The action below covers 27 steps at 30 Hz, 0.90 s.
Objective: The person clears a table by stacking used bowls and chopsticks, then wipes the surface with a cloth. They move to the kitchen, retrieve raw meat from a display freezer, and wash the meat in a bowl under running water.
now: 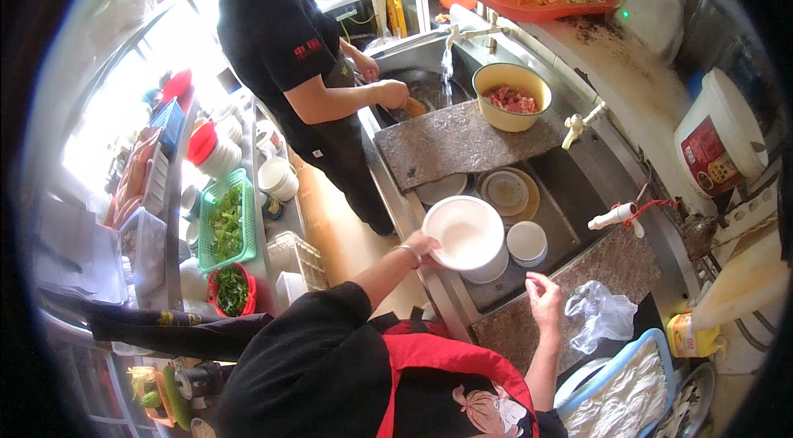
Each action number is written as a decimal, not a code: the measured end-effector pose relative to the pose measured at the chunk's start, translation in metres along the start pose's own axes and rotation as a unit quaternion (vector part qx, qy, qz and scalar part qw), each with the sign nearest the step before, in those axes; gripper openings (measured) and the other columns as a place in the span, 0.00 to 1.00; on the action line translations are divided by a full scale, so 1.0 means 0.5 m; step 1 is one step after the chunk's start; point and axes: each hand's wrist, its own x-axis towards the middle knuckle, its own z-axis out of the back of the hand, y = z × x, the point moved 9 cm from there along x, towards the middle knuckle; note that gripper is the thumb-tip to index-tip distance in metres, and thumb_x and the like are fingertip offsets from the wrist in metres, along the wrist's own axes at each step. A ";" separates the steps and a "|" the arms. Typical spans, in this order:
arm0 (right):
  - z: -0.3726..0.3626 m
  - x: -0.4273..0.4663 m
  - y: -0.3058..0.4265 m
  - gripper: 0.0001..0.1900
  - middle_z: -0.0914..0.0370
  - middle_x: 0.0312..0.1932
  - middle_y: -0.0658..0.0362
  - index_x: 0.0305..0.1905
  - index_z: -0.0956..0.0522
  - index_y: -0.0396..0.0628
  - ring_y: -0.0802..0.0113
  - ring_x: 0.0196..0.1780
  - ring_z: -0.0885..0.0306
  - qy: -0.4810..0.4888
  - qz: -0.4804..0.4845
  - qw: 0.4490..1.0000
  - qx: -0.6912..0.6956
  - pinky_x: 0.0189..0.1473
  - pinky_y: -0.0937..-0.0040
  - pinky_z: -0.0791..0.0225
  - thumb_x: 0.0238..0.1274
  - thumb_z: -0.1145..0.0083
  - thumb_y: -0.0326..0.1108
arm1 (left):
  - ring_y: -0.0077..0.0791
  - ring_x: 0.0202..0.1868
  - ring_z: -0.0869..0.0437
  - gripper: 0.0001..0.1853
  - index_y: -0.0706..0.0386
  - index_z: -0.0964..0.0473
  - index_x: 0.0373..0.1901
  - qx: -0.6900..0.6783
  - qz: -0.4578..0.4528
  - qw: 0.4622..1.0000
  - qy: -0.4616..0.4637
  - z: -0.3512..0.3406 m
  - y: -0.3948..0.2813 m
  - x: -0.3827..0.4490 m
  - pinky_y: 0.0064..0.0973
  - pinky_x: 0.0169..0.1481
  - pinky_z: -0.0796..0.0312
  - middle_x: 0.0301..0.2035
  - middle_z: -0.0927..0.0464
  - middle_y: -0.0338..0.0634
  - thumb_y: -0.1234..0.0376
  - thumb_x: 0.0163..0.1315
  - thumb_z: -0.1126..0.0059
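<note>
My left hand (pixel 425 248), with a bangle on its wrist, grips the rim of a white bowl (pixel 464 232). The bowl is tipped so that its inside faces me. It is above the near basin of a metal sink (pixel 560 187) and partly hides more white bowls (pixel 489 270) below it. My right hand (pixel 545 298) is raised over the sink's near end, fingers loosely bent and apart, with nothing seen in it. Left of that hand stands a stack of small white bowls (pixel 527 242). Several plates (pixel 505 192) lie farther back in the basin.
A board (pixel 458 143) bridges the sink, bearing a cream basin (pixel 512 122) of raw meat. Beyond it, a co-worker (pixel 279 54) scrubs a wok (pixel 427 88) under a running tap (pixel 454 35). A plastic bag (pixel 600 314) and a blue-rimmed tub of noodles (pixel 666 351) are at my right.
</note>
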 end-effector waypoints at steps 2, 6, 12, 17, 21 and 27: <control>-0.063 -0.013 -0.029 0.09 0.19 0.32 0.52 0.42 0.22 0.37 0.66 0.33 0.20 0.011 -0.088 0.987 0.133 0.35 0.70 0.27 0.57 0.43 0.28 | 0.55 0.36 0.17 0.23 0.68 0.34 0.52 0.017 0.018 0.999 -0.036 0.096 0.004 0.007 0.56 0.33 0.21 0.43 0.25 0.58 0.81 0.50 0.51; -0.111 0.011 -0.023 0.18 0.20 0.33 0.51 0.50 0.26 0.37 0.72 0.33 0.22 -0.001 -0.001 0.999 0.052 0.35 0.74 0.27 0.60 0.41 0.37 | 0.48 0.39 0.17 0.22 0.63 0.27 0.48 0.013 -0.074 0.997 -0.023 0.100 -0.100 -0.109 0.46 0.37 0.20 0.36 0.21 0.52 0.80 0.46 0.49; -0.304 0.055 0.057 0.31 0.28 0.53 0.50 0.64 0.40 0.43 0.61 0.46 0.23 0.133 -0.133 0.885 0.425 0.38 0.65 0.23 0.65 0.51 0.52 | 0.37 0.45 0.20 0.26 0.63 0.31 0.53 0.265 -0.278 0.923 0.003 0.072 -0.195 -0.082 0.36 0.45 0.23 0.44 0.22 0.47 0.79 0.48 0.48; -0.378 0.043 0.049 0.24 0.27 0.51 0.53 0.60 0.36 0.39 0.63 0.43 0.24 -0.032 -0.160 0.902 0.400 0.24 0.69 0.27 0.57 0.48 0.25 | 0.49 0.43 0.18 0.22 0.58 0.34 0.53 0.404 -0.384 0.830 0.034 0.041 -0.262 -0.165 0.38 0.47 0.27 0.40 0.22 0.56 0.63 0.57 0.43; -0.359 0.021 0.052 0.21 0.24 0.40 0.52 0.54 0.33 0.40 0.69 0.27 0.25 -0.029 -0.264 0.787 0.557 0.18 0.77 0.33 0.53 0.48 0.26 | 0.35 0.38 0.16 0.22 0.59 0.36 0.59 0.191 -0.139 0.944 0.228 0.011 -0.247 -0.242 0.30 0.40 0.20 0.40 0.21 0.52 0.59 0.67 0.51; -0.251 0.003 0.048 0.20 0.25 0.34 0.54 0.53 0.33 0.41 0.75 0.22 0.28 -0.060 -0.183 0.770 0.609 0.14 0.83 0.37 0.52 0.49 0.26 | 0.39 0.38 0.16 0.24 0.54 0.42 0.64 0.175 -0.071 0.933 0.306 0.081 -0.185 -0.198 0.32 0.41 0.20 0.40 0.22 0.54 0.57 0.69 0.56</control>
